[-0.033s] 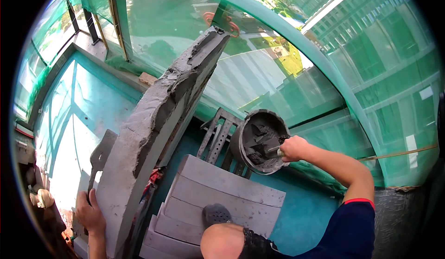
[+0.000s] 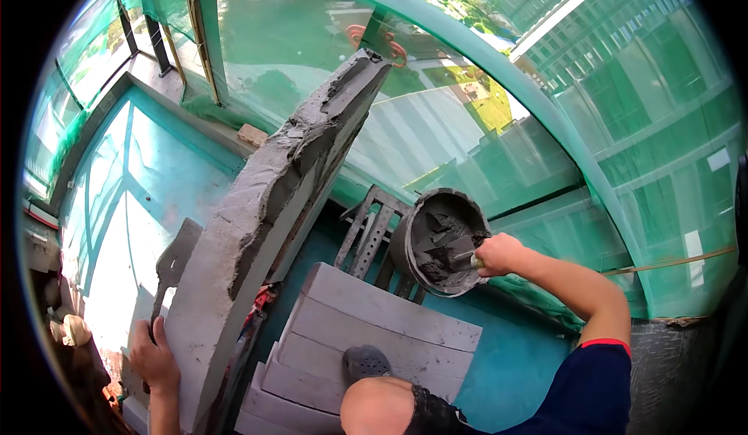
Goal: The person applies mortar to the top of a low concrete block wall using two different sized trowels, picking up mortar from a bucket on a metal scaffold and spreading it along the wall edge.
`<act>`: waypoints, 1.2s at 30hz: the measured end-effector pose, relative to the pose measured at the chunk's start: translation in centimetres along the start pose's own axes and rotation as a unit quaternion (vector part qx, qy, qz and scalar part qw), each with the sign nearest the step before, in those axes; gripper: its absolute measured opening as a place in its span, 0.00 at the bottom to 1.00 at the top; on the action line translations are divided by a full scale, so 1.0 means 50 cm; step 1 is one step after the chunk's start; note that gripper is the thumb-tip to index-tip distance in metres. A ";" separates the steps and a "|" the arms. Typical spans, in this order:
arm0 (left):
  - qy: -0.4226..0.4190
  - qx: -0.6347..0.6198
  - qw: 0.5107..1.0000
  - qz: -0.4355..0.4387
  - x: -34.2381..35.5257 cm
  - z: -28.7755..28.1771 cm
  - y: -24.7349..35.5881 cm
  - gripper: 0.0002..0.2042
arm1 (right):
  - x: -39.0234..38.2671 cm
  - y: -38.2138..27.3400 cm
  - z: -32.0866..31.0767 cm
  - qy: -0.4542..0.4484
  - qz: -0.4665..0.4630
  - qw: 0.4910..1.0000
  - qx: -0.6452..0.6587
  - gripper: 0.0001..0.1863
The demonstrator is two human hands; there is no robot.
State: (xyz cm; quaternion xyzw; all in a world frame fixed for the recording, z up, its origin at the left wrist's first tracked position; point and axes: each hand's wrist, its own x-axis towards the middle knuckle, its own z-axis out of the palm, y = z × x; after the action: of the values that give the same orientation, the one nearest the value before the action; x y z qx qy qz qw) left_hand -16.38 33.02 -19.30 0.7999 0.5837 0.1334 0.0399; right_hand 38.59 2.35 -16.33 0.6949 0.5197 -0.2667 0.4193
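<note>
My right hand [image 2: 502, 254] is closed round the pale handle of a trowel [image 2: 461, 253], whose blade lies in grey mortar [image 2: 436, 236] inside a round dark bucket [image 2: 399, 244]. At the left, my left hand [image 2: 155, 357] grips the handle of a flat grey-bladed tool [image 2: 180, 254], apparently a plastering trowel. Its blade stands beside the left face of a narrow half-wall [image 2: 210, 295], and the hand is against that wall. Rough, broken mortar runs along the wall's top and right edge. Some fingers of my left hand are hidden.
The bucket rests by a perforated metal stand [image 2: 366, 240]. Below is a grey slatted platform [image 2: 382, 310] with my shoe [image 2: 366, 363] on it. Green netting [image 2: 545, 178] and glazing enclose the far side; a blue-green floor [image 2: 171, 162] lies left of the wall.
The trowel in the bucket has shifted slightly and more of its blade shows. The whole view has moved a little; my left hand keeps its hold.
</note>
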 end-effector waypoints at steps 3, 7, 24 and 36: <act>0.019 -0.002 1.000 0.017 0.007 0.001 0.012 0.16 | -0.051 0.043 0.016 0.017 0.040 0.998 0.048 0.18; 0.019 -0.003 1.000 0.019 0.008 0.008 0.009 0.17 | -0.103 0.101 0.069 0.026 0.121 0.967 0.221 0.20; -0.057 -0.005 0.997 -0.059 0.012 -0.044 -0.050 0.21 | 0.021 -0.598 -0.119 0.177 -0.331 0.468 0.800 0.06; -0.013 0.022 0.992 -0.126 -0.021 -0.048 -0.164 0.23 | 0.222 -0.755 -0.107 0.432 -0.218 0.635 0.602 0.07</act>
State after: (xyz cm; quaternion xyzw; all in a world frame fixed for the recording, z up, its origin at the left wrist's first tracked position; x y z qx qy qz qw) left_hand -24.89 34.40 -18.96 0.7226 0.6818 0.1040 0.0469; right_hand 6.05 16.55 -34.11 0.6957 0.5021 -0.2739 -0.4346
